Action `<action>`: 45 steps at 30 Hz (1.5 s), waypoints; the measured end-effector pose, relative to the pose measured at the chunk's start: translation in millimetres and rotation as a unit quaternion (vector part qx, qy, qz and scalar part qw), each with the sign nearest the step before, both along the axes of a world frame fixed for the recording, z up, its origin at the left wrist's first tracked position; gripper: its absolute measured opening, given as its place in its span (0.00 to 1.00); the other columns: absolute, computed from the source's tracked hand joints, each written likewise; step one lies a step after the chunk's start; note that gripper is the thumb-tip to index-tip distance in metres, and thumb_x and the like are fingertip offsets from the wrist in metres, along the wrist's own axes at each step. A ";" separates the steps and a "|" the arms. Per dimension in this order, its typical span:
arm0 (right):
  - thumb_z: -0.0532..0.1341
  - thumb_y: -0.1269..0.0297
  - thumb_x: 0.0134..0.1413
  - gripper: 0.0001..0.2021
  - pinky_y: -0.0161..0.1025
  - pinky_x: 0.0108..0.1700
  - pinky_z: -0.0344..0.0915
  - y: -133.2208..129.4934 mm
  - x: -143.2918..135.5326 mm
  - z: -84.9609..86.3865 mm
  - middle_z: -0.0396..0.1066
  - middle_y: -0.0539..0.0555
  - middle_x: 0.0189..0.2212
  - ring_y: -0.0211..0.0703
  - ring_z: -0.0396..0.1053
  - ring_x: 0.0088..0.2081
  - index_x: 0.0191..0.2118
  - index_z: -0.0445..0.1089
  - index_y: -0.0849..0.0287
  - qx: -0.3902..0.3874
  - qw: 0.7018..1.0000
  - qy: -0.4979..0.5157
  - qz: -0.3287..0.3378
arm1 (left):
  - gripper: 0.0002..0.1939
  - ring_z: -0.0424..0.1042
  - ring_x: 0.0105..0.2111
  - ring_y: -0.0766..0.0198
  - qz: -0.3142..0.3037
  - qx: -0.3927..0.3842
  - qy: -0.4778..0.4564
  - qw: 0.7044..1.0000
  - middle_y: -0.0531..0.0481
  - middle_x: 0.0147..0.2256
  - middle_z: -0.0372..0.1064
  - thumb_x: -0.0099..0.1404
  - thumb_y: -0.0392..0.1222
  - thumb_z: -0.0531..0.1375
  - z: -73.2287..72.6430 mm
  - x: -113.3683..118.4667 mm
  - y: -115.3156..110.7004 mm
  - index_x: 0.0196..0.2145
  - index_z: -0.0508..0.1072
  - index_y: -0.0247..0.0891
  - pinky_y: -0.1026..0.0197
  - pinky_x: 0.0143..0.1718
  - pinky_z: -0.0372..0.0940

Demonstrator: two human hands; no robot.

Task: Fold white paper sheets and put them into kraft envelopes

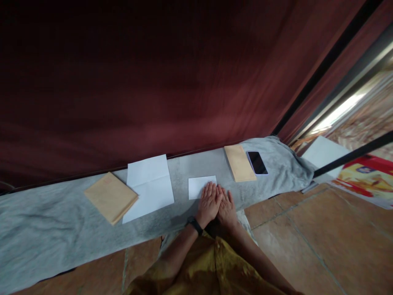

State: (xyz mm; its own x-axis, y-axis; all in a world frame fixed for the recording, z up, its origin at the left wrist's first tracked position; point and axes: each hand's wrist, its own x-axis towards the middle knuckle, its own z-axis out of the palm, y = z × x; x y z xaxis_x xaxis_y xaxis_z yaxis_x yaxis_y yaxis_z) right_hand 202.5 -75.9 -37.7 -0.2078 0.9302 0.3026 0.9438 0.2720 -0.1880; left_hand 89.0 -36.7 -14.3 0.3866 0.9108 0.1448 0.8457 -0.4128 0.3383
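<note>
My left hand [209, 203] lies flat, its fingertips on the right part of a small white paper [196, 188]. Beside it, touching, my right hand [226, 207] rests with fingers stretched out on the grey cloth [181, 213]. Neither hand holds anything. A large white sheet [150, 188] with a crease across it lies to the left, partly under a stack of brown envelopes [110, 198]. Another brown envelope [240, 163] is at the upper right of my hands, next to a dark-screened phone [258, 162].
A dark red curtain [172, 94] hangs behind the long cloth-covered surface. Black poles [325, 61] stand at the right. A red and yellow package [365, 178] and a pale board [325, 153] are beyond the right end. Brown floor tiles [325, 229] show in front.
</note>
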 end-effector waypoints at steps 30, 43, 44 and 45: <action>0.47 0.57 0.72 0.26 0.55 0.68 0.49 70.8 -29.3 3.1 0.58 0.64 0.67 0.53 0.54 0.68 0.69 0.56 0.64 -0.005 0.999 0.044 0.003 | 0.31 0.44 0.71 0.52 0.145 0.041 0.043 0.988 0.34 0.69 0.48 0.72 0.43 0.45 -15.2 -57.6 17.7 0.69 0.51 0.26 0.43 0.69 0.46; 0.46 0.53 0.72 0.29 0.58 0.67 0.49 64.1 -3.9 -3.6 0.57 0.65 0.67 0.58 0.55 0.68 0.70 0.54 0.65 0.027 0.998 0.039 -0.044 | 0.27 0.62 0.63 0.53 0.222 -0.061 -0.192 0.954 0.35 0.63 0.62 0.69 0.38 0.52 6.8 -74.6 27.4 0.65 0.60 0.30 0.51 0.64 0.59; 0.46 0.53 0.72 0.29 0.58 0.67 0.49 64.1 -4.0 -3.9 0.57 0.65 0.67 0.58 0.55 0.67 0.70 0.54 0.65 0.028 0.998 0.041 -0.043 | 0.26 0.66 0.61 0.53 0.238 -0.088 -0.226 0.941 0.36 0.61 0.65 0.68 0.37 0.54 9.5 -77.9 30.8 0.63 0.63 0.32 0.51 0.63 0.61; 0.46 0.53 0.72 0.28 0.58 0.67 0.49 64.1 -3.9 -4.2 0.57 0.65 0.67 0.58 0.55 0.67 0.69 0.54 0.65 0.030 0.998 0.042 -0.043 | 0.25 0.69 0.57 0.53 0.254 -0.118 -0.260 0.924 0.38 0.57 0.69 0.66 0.36 0.56 11.8 -81.2 34.4 0.61 0.66 0.33 0.51 0.61 0.63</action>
